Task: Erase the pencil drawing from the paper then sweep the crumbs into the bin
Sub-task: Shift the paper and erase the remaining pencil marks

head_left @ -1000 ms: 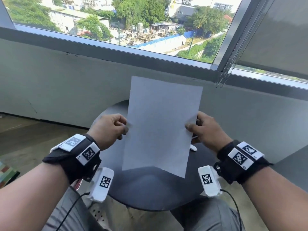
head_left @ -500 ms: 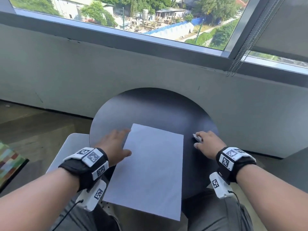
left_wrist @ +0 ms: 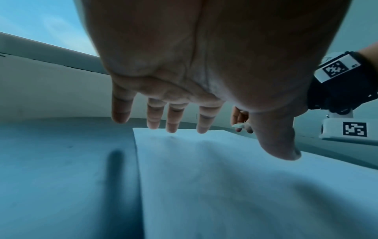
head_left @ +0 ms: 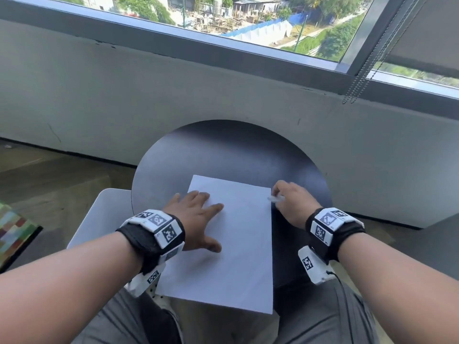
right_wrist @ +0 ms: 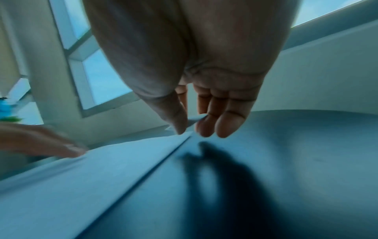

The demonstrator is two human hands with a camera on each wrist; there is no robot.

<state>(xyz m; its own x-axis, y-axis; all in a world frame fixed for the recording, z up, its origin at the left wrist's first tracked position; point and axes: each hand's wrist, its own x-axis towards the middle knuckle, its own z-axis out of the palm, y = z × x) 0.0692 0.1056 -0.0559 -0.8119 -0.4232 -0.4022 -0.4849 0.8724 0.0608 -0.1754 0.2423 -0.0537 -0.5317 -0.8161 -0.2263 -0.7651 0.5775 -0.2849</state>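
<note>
Head view showed the paper [head_left: 238,244] laid flat on the round tabletop [head_left: 223,150], pinned at 9 o'clock by the flat, spread left hand [head_left: 196,219]; the right hand [head_left: 290,204], at 2 o'clock, pinched a small white eraser [head_left: 275,199]. Erasing was judged about to begin; rubbing strokes were called for next

Daylight pours through the window [head_left: 260,23] and the head view reads bright and sharp, its straight lines bowing at the edges. Both wrist views go dim and blue, heavily warped, with soft dark shadows on the table [right_wrist: 306,161]. The right wrist view smears with motion blur.
</note>
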